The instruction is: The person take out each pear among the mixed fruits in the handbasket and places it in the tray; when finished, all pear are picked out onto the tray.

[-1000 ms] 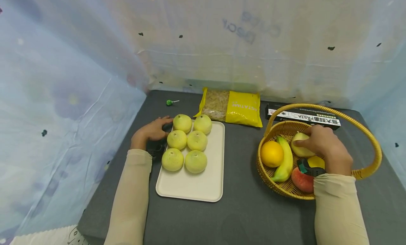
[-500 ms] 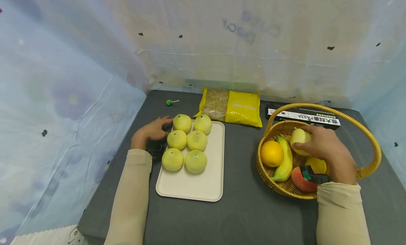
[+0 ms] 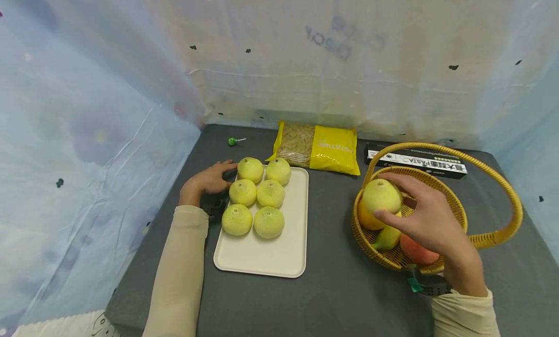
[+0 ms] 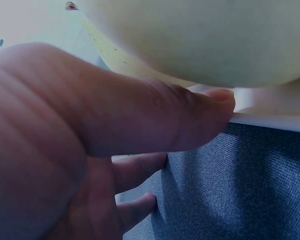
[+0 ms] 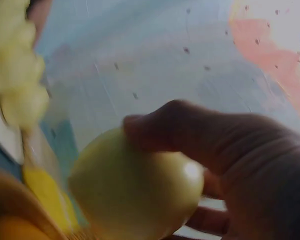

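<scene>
My right hand [image 3: 432, 218] grips a round pale yellow-green fruit [image 3: 382, 196] above the left part of a wicker basket [image 3: 370, 253]. In the right wrist view, the thumb lies across the top of this fruit. Below it in the basket are an orange [image 3: 367, 219], a banana [image 3: 387, 237] and a red peach-like fruit [image 3: 417, 250], partly hidden by the hand. My left hand [image 3: 209, 179] rests at the left edge of a white tray [image 3: 262, 260], thumb at the rim and beside a fruit. Several similar pale fruits [image 3: 269, 222] stand on the tray in two columns.
A yellow pasta bag [image 3: 334, 148] and a dark pasta box [image 3: 436, 165] lie along the back. The basket's tall handle [image 3: 515, 199] arches to the right. A green lollipop [image 3: 233, 141] lies at the back left of the grey table [image 3: 332, 288].
My right hand has lifted the pale fruit from the basket's back right and carried it left, over the orange. The left hand and the tray have stayed put.
</scene>
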Demonstrator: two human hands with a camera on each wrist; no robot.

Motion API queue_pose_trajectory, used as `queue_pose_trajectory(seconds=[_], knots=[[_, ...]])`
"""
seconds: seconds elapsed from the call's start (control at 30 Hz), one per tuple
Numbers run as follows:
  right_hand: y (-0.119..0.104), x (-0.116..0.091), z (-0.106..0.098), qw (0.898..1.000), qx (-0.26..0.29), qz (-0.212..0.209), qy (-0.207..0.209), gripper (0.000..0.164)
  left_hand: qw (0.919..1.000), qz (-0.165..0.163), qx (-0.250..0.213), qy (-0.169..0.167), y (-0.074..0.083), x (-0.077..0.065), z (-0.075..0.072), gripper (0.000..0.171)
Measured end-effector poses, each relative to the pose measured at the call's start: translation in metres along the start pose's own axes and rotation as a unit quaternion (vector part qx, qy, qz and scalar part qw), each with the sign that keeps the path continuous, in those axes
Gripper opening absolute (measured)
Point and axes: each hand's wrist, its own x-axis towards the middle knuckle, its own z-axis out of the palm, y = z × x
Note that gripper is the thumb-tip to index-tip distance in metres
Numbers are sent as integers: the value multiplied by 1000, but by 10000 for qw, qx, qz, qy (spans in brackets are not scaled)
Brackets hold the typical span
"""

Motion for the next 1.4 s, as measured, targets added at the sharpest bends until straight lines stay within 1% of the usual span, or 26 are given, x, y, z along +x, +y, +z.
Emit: queue_pose_trajectory(seconds=[0.07, 0.1, 0.3, 0.37, 0.5, 0.63, 0.73, 0.87, 0.97, 1.03, 1.1, 1.17, 1.27, 1.4], knots=[[-6, 0, 12, 9992, 322, -230, -20, 72, 10000, 1, -1, 1, 0, 0, 0, 73], [-9, 0, 18, 9987, 414, -277, -59, 72, 10000, -1, -5, 4, 0, -1, -1, 73], [-22, 6, 55, 9931, 987, -356, -531, 73, 10000, -11, -8, -5, 1, -1, -1, 73], [-26, 8, 68, 9882, 1277, -402, -742, 73, 10000, -12, -1, -15, 1, -1, -1, 73], [-34, 10, 94, 9752, 1810, -589, -1130, 71, 10000, 0, 13, -11, 1, -1, -1, 73], [-44, 11, 117, 9640, 2107, -834, -1393, 69, 10000, 21, 1, -2, 0, -2, -2, 73], [-54, 12, 133, 9562, 2254, -1038, -1554, 71, 10000, 31, -12, 7, 0, -1, -1, 73], [-66, 14, 151, 9471, 2332, -1311, -1772, 72, 10000, 33, -24, 14, -1, -1, -1, 73], [-75, 16, 163, 9391, 2392, -1510, -1951, 70, 10000, 27, -10, 16, -1, -1, -1, 73], [-80, 18, 173, 9331, 2432, -1709, -2022, 69, 10000, 23, -1, 28, -1, -1, -1, 72], [-85, 20, 183, 9292, 2401, -1944, -2026, 67, 10000, 16, 13, 46, -1, -1, -1, 72], [-88, 21, 193, 9286, 2248, -2224, -1944, 68, 10000, 16, 21, 50, -1, -2, -1, 72], [-90, 22, 208, 9301, 1896, -2576, -1806, 68, 10000, 17, 18, 43, -1, -2, -1, 72], [-93, 21, 222, 9302, 1497, -2787, -1863, 69, 10000, 25, -5, 56, -1, -2, -1, 73]])
